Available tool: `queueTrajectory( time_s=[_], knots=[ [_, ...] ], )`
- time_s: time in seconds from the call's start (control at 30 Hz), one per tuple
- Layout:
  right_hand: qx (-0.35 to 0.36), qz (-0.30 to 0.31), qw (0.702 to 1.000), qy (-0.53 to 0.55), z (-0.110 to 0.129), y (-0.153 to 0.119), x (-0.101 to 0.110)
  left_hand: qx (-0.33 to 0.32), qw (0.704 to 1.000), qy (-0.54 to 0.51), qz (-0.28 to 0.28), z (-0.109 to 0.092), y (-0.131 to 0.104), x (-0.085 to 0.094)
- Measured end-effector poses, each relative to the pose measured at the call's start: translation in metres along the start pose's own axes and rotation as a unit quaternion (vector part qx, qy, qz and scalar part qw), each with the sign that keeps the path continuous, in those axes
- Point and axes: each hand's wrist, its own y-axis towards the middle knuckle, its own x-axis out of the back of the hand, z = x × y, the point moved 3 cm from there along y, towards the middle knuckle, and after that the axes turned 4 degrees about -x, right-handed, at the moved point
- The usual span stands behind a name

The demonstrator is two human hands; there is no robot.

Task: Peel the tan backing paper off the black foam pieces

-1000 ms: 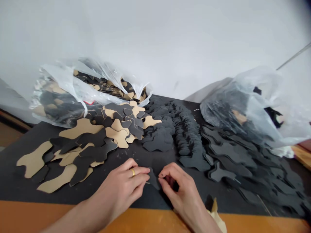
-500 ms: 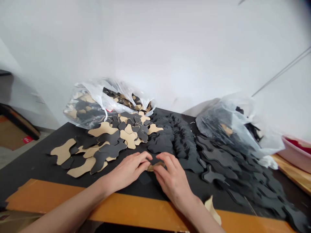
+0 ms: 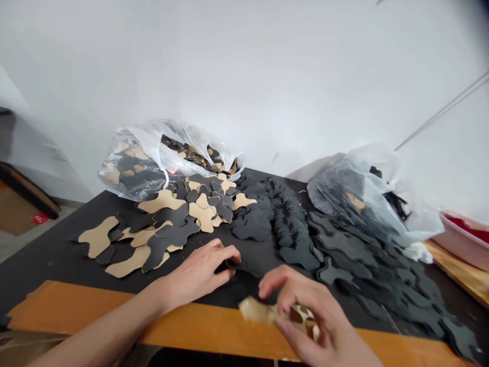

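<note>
My left hand [image 3: 208,267] is bent over a dark piece [image 3: 244,265] on the black table, its thumb and fingers at the piece's left edge. Near the table's front edge, my right hand [image 3: 309,311] pinches a tan paper piece [image 3: 257,310], slightly blurred, with a patterned part showing between the fingers. Left of my hands lies a heap of tan and black curvy cutouts [image 3: 171,214]. Rows of overlapping black pieces [image 3: 294,224] stretch away behind my hands, and more black pieces [image 3: 351,250] lie to the right.
A clear plastic bag of cutouts [image 3: 133,163] stands at the back left. Another plastic bag [image 3: 344,188] is at the back right, near a pink basin [image 3: 466,242] on a wooden board [image 3: 454,265]. Orange tape [image 3: 76,306] runs along the table's front edge.
My right hand has moved right and toward the front edge, carrying the tan paper away from the dark piece. My left hand has stayed nearly in place.
</note>
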Motion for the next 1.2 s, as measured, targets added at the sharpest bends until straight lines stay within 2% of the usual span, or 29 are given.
queueTrajectory(
  time_s=[0.07,0.17,0.23,0.4,0.5,0.73,0.93,1.2],
  knots=[
    [-0.001,0.034,0.999,-0.001,-0.002,-0.007,0.009,0.004,1.0,-0.005,0.007,0.002,-0.001,-0.001],
    [-0.03,-0.014,0.997,-0.075,-0.023,0.0,0.011,0.014,1.0,-0.012,0.019,0.002,-0.002,0.0],
    [-0.029,-0.04,0.99,-0.129,-0.041,0.011,0.002,0.018,0.999,-0.017,0.029,0.002,-0.002,0.002],
    [0.041,-0.034,0.98,-0.193,-0.07,0.027,-0.023,0.006,0.998,-0.031,0.051,0.001,-0.003,0.006],
    [0.084,-0.029,0.974,-0.21,-0.073,0.025,-0.026,-0.007,0.997,-0.042,0.063,0.003,-0.004,0.006],
    [0.135,-0.044,0.955,-0.262,-0.071,0.022,-0.025,-0.033,0.996,-0.042,0.074,0.006,-0.002,0.005],
    [0.146,-0.041,0.944,-0.294,-0.067,0.024,-0.026,-0.049,0.996,-0.049,0.064,0.007,-0.001,0.004],
    [0.145,0.0,0.94,-0.309,-0.064,0.026,-0.026,-0.062,0.995,-0.047,0.06,0.003,0.0,0.005]
  ],
)
